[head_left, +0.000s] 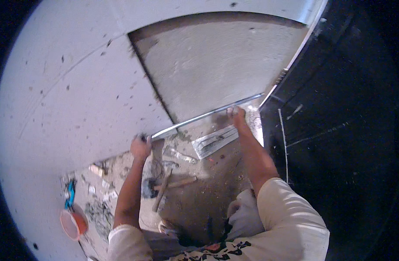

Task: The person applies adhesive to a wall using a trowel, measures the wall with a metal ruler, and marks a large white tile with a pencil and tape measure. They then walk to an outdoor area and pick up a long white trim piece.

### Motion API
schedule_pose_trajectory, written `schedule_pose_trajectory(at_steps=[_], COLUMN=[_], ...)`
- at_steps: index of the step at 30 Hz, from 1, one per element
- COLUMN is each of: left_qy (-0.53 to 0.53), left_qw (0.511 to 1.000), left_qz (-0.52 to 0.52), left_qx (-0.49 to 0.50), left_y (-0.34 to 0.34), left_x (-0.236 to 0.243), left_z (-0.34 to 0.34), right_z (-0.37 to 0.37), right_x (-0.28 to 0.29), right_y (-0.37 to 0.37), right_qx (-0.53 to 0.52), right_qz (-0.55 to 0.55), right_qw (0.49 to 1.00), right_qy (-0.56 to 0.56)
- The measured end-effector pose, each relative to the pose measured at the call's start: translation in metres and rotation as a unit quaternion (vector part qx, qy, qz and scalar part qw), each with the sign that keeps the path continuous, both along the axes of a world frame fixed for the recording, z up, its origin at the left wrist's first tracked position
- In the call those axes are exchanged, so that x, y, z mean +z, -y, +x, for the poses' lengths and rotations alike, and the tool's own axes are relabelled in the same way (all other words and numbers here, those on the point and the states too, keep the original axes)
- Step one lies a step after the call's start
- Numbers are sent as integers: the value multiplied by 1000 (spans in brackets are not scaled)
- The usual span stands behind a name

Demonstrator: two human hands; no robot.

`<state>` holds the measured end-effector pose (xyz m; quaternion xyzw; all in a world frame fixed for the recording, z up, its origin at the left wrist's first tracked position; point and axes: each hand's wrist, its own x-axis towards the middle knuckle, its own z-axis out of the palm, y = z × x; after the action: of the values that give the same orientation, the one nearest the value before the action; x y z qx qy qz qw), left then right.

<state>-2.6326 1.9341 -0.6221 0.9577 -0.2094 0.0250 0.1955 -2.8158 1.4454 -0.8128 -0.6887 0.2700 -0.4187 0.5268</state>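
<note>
At lower left of the frame, an orange bucket [82,222] with a pale inside; cannot tell whether anything lies in it; just above, a bright blue object [70,194] of unclear kind; to the right, a patch of grey rubble [97,213].

Across the middle of the frame, a slender metal bar [204,116], silvery and brightest toward its lower left end, slanting from left of centre up toward the right; at that lower left end, clamped in the grip of the left hand [141,147]; farther along, short of its upper right end, clamped in the grip of the right hand [237,113].

Just above the bar, a rough grey panel [217,61], set in a speckled white wall [86,95] and bordered at left by a dark gap; at right of the frame, near the bar's far end, the pale edge of a large dark panel [338,108]; below the bar, close to the right forearm, a striped pale board [216,141]; lower, a hammer [177,182] crossed with a wooden handle [159,201]; between board and knees, a stretch of brown floor [212,178].
</note>
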Motion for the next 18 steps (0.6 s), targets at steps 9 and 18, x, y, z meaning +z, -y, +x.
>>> schedule_pose_trajectory(at_steps=[9,18], left_qy=[222,416], left_qw=[962,873], left_qz=[-131,-250], left_qx=[-86,-44], left_y=[-11,-6], left_x=[68,174], left_z=[-19,-6], right_z=[16,13], right_x=[193,376], right_y=[-52,-78], right_qx=[-78,-33], right_qz=[291,223], right_qw=[940,943], right_qy=[164,243])
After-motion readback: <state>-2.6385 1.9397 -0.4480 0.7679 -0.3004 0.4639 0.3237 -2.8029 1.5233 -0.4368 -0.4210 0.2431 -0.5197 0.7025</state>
